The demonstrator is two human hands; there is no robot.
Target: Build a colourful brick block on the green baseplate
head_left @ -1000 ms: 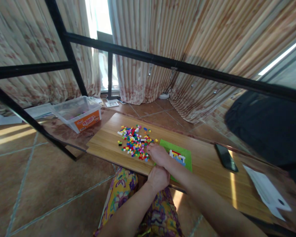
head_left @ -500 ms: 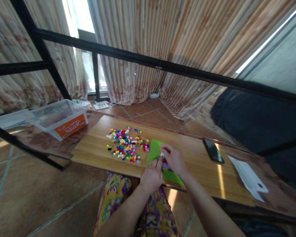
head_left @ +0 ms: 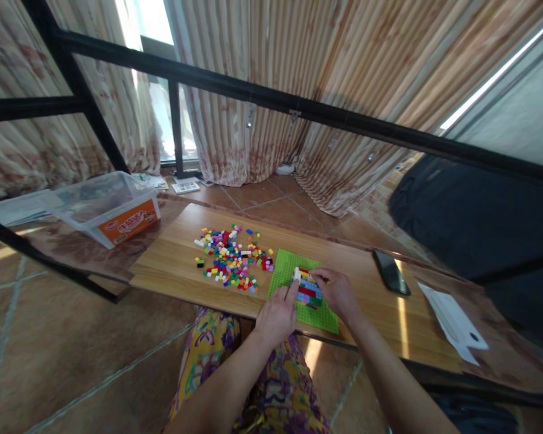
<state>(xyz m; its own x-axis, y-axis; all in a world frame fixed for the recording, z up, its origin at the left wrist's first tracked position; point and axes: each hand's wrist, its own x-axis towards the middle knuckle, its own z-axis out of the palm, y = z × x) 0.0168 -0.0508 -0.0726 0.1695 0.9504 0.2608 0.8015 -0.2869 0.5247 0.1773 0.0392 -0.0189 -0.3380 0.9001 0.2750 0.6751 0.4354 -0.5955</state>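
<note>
A green studded baseplate (head_left: 280, 259) lies on the wooden board, bearing a low block of toy bricks (head_left: 308, 292) in rows of red, blue, yellow and green. My left hand (head_left: 277, 313) rests at the block's left side, its forefinger stretched out to a white brick (head_left: 297, 273) at the far left corner. My right hand (head_left: 340, 294) is at the block's far right corner, thumb and forefinger pinched together. Whatever is between those fingertips is hidden or too small to name. Left of the baseplate lies a spread of loose toy bricks (head_left: 235, 256).
A black phone (head_left: 391, 273) and a white sheet (head_left: 452, 322) lie to the right on the wooden board (head_left: 167, 265) and beside it. A clear plastic box (head_left: 113, 211) with an orange label stands at the left. A dark metal rail (head_left: 262, 96) crosses beyond the board.
My right hand has moved right, away from my left fingertips, to the block's far right corner. More of the coloured rows now shows. My left hand stays at the block's left side.
</note>
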